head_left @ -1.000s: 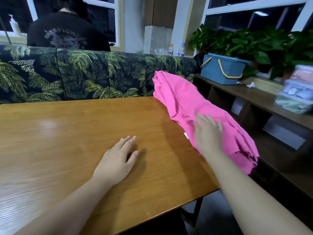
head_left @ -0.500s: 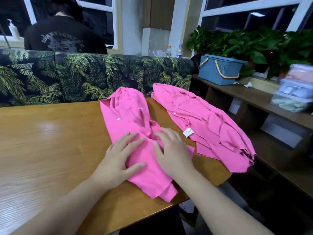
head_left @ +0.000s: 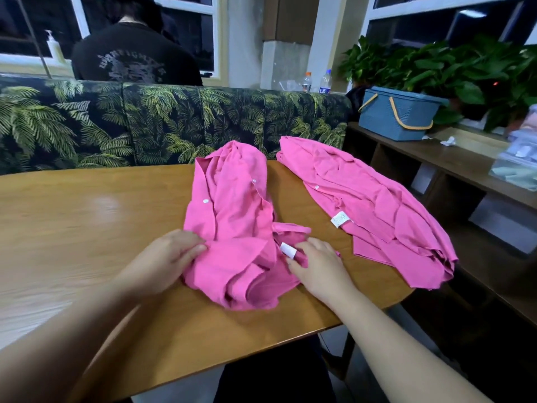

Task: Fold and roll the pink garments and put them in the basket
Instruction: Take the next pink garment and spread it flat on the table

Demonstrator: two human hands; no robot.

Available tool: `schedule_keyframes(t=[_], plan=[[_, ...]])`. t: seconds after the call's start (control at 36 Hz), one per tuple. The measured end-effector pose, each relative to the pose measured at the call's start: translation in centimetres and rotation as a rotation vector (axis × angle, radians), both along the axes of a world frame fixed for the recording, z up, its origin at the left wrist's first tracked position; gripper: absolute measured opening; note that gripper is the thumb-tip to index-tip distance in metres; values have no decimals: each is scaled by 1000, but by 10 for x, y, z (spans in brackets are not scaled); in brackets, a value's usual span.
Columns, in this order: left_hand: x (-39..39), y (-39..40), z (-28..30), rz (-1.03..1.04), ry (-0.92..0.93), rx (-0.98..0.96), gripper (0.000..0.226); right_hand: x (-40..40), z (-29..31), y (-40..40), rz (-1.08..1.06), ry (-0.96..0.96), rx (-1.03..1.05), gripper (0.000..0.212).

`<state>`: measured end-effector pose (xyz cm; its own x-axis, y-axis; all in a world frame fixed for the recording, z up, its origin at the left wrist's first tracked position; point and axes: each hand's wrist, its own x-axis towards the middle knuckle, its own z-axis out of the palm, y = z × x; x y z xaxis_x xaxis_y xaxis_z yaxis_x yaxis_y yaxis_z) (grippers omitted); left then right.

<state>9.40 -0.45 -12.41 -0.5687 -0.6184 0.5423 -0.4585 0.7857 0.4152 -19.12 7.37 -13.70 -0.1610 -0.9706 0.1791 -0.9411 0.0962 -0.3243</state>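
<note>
Two pink garments lie on the wooden table [head_left: 87,228]. The nearer pink garment [head_left: 235,216] is crumpled in front of me, with white buttons and a white label showing. My left hand [head_left: 165,257] grips its left edge, fingers curled into the fabric. My right hand [head_left: 319,263] pinches the cloth on its right side, just beside the label. The second pink garment [head_left: 374,199] is spread at the table's right end and hangs over the edge, untouched. The blue basket [head_left: 398,114] with tan handles stands on a shelf top at the back right, beyond both hands.
A palm-print sofa back [head_left: 145,126] runs behind the table, and a person in black [head_left: 130,59] sits beyond it. Clear plastic boxes [head_left: 517,158] and potted plants [head_left: 436,65] share the shelf unit on the right. Two bottles [head_left: 325,81] stand on the ledge.
One second ago a single pink pile lay at the table's right end. One garment now lies in front of me, and my hands went from flat on it to gripping its sides.
</note>
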Motion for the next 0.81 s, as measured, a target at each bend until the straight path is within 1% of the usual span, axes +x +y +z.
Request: schedule_keyframes(t=[0.03,0.11,0.17,0.19,0.25,0.31,0.36,0.42,0.47,0.56,0.58,0.64,0.69,0.72,0.78,0.81], plan=[[6,-1,2,25,4,7,42,3,1,-1,-8,6,-17,39],[20,-1,6,59,33,23,53,17,3,-3,-11,8,-156,40],[26,-1,7,39,13,28,56,30,7,-4,32,-65,-267,45],[28,-1,6,31,6,36,53,37,11,-5,56,-104,-279,50],[31,1,5,36,12,80,42,49,17,-9,96,-146,-180,63],[29,7,9,40,56,139,31,59,19,-15,142,-107,-41,71],[21,17,19,41,86,194,32,69,16,-20,187,-95,16,73],[8,24,31,39,69,178,38,78,14,-20,212,-175,18,73],[-7,28,41,4,-22,142,43,83,12,-18,224,-287,8,71],[-18,29,45,16,-339,165,37,84,8,-14,207,-322,-8,69],[-18,28,43,47,-448,178,43,82,7,-14,205,-315,-21,70],[-16,26,36,127,-606,191,70,80,5,-14,217,-289,-40,70],[-14,24,31,218,-684,203,98,79,3,-13,222,-254,-55,67],[-14,23,30,258,-702,205,106,79,2,-13,216,-247,-77,63],[-18,22,29,330,-734,191,109,79,-1,-14,182,-228,-153,57],[-21,21,28,365,-745,179,104,78,-2,-15,149,-199,-181,55]])
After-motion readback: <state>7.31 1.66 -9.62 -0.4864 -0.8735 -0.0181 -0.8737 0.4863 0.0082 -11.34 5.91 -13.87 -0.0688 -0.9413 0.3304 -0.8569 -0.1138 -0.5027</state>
